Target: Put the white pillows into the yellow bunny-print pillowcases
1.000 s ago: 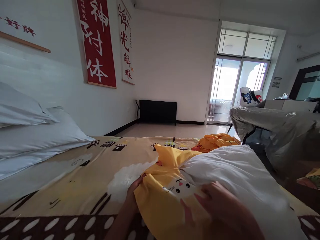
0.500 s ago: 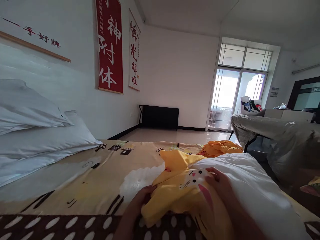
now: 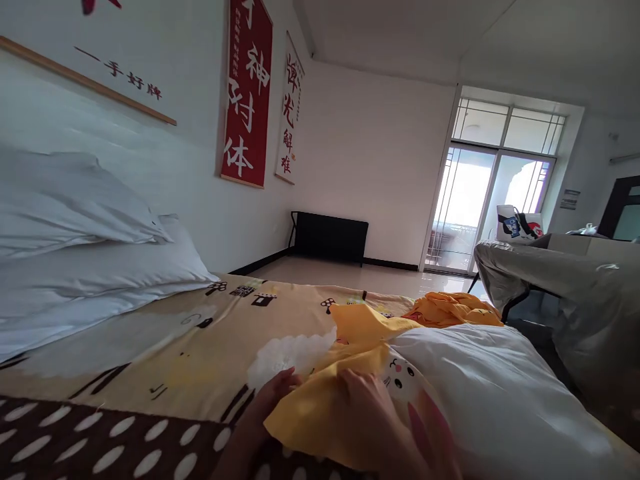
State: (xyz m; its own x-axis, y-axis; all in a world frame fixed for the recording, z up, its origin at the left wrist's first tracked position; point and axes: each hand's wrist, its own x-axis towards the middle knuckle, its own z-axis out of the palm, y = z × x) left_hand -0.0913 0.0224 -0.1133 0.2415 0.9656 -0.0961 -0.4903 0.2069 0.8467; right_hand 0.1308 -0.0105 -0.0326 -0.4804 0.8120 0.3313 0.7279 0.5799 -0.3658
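Observation:
A yellow cloth point(image 3: 325, 413) printed with a white rabbit face lies bunched at the lower middle, partly over a white pillow point(image 3: 505, 380). My right hand point(image 3: 367, 400) is on the cloth left of the rabbit face, its fingers bent and closed on the fabric. At the cloth's left edge is my left hand point(image 3: 273, 393), its fingers curled by the fabric; what they grip is partly hidden. Beneath lies a beige blanket point(image 3: 215, 347) with animal prints and a brown dotted border.
White pillows point(image 3: 100, 267) are stacked at the left. An orange cloth point(image 3: 450, 309) lies bunched beyond the white pillow. Farther back stand a black folded panel point(image 3: 327, 238) and a plastic-covered table point(image 3: 550, 270) with a bag point(image 3: 517, 223).
My right hand has moved left from the rabbit face onto the plain yellow fabric. My left hand has shifted slightly left, and the cloth's near flap has spread. The view has turned left and tilted.

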